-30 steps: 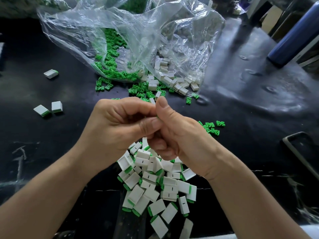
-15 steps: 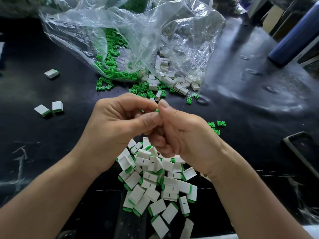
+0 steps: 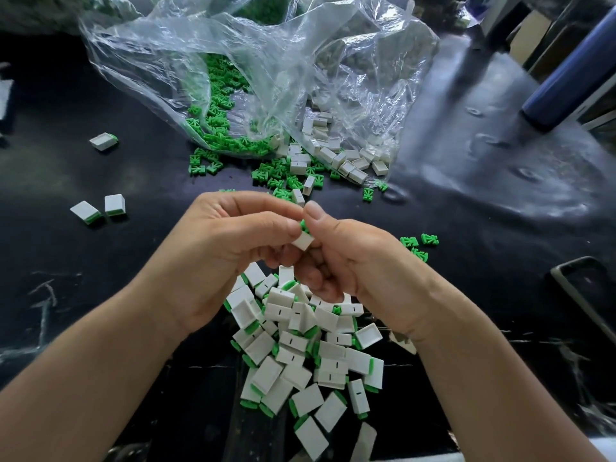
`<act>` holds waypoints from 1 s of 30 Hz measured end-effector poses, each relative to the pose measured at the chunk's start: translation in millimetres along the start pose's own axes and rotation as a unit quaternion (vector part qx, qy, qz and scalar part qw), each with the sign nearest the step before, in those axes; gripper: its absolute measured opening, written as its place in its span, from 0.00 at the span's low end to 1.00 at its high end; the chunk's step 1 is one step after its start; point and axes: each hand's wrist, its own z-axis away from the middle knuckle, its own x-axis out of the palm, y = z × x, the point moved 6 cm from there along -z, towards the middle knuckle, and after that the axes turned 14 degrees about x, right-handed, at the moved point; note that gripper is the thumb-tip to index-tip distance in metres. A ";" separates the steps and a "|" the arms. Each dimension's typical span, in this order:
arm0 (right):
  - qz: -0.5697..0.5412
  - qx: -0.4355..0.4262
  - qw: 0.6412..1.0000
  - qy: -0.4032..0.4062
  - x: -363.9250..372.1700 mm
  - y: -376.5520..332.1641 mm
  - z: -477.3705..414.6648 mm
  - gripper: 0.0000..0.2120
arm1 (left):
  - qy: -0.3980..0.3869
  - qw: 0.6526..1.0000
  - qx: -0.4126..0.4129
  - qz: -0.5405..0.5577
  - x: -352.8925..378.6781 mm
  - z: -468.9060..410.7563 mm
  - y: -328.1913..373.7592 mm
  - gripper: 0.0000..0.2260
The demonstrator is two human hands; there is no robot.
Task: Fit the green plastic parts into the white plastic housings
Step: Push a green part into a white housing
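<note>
My left hand (image 3: 226, 248) and my right hand (image 3: 346, 261) meet over the black table. Between their thumbs and fingertips sits a white housing (image 3: 304, 241) with a green part (image 3: 303, 225) showing at its upper end. Both hands pinch this piece; which hand holds which half is hard to tell. Below the hands lies a pile of fitted white-and-green pieces (image 3: 300, 348). Loose green parts (image 3: 213, 128) and empty white housings (image 3: 336, 155) spill from a clear plastic bag (image 3: 266, 61) at the back.
Three fitted pieces (image 3: 115, 204) lie apart at the left. A few green parts (image 3: 416, 243) sit right of my hands. A blue cylinder (image 3: 573, 78) stands at the far right, and a dark frame (image 3: 580, 288) lies at the right edge.
The hands have drawn slightly apart at the fingertips, and the white housing, hidden before, now shows between them with the green part at its top.
</note>
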 end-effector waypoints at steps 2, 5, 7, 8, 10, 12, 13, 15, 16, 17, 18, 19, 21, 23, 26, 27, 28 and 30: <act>0.003 0.001 1.000 0.004 -0.4 1.5 -1.3 0.34 | -0.008 1.000 -0.001 -0.008 0.7 -0.2 0.6 0.10; -0.001 -0.006 0.999 0.033 -0.5 2.6 -3.5 0.25 | -0.025 1.000 0.006 -0.018 3.1 -0.5 0.6 0.11; -0.015 -0.013 0.999 0.049 -0.3 2.2 -4.7 0.22 | -0.023 0.999 0.013 -0.018 3.6 -0.4 -0.3 0.08; -0.018 -0.017 0.998 0.053 0.0 2.2 -5.1 0.21 | -0.018 1.000 0.016 -0.018 3.3 -0.2 -1.0 0.07; -0.009 -0.024 0.998 0.064 -0.5 2.2 -5.1 0.22 | -0.008 1.000 0.021 -0.010 3.0 -0.5 -2.6 0.07; 0.002 -0.028 0.997 0.073 -0.7 1.9 -4.5 0.24 | -0.003 1.000 0.025 0.004 3.1 -0.7 -4.4 0.07; 0.007 -0.029 0.997 0.078 -1.3 1.9 -4.3 0.24 | -0.001 1.000 0.025 0.008 3.0 -0.7 -5.6 0.07; 0.021 -0.030 0.995 0.091 -1.8 1.1 -4.6 0.23 | 0.002 1.000 0.022 0.017 2.6 -0.5 -8.8 0.07; 0.030 -0.029 0.994 0.096 -1.8 0.6 -4.5 0.23 | 0.003 1.000 0.018 0.022 2.1 -0.2 -10.5 0.07; 0.039 -0.028 0.994 0.101 -1.9 0.7 -4.6 0.23 | 0.003 1.000 0.015 0.026 1.9 0.1 -11.9 0.07; 0.046 -0.028 0.993 0.105 -1.8 0.9 -4.5 0.23 | 0.005 1.000 0.011 0.027 1.7 0.2 -13.2 0.07; 0.052 -0.027 0.992 0.109 -2.2 1.0 -4.4 0.23 | 0.006 1.000 0.008 0.028 1.8 0.1 -14.1 0.07; 0.060 -0.026 0.992 0.112 -1.8 0.9 -4.3 0.23 | 0.009 1.000 0.005 0.029 2.4 -0.2 -14.9 0.06; 0.061 -0.027 0.991 0.114 -1.6 0.4 -4.2 0.22 | 0.013 0.999 0.004 0.031 3.4 -0.4 -14.6 0.06; 0.060 -0.028 0.991 0.116 -1.5 0.3 -4.3 0.21 | 0.020 0.999 0.004 0.032 3.7 0.3 -13.6 0.06; 0.063 -0.026 0.991 0.118 -1.7 0.4 -4.5 0.21 | 0.022 0.999 0.004 0.032 3.9 0.4 -13.4 0.06; 0.066 -0.025 0.990 0.120 -1.7 0.5 -4.5 0.21 | 0.024 0.999 0.003 0.032 4.1 0.6 -13.3 0.06; 0.069 -0.024 0.990 0.120 -1.4 0.3 -4.4 0.21 | 0.026 0.999 0.002 0.035 4.6 0.7 -13.2 0.06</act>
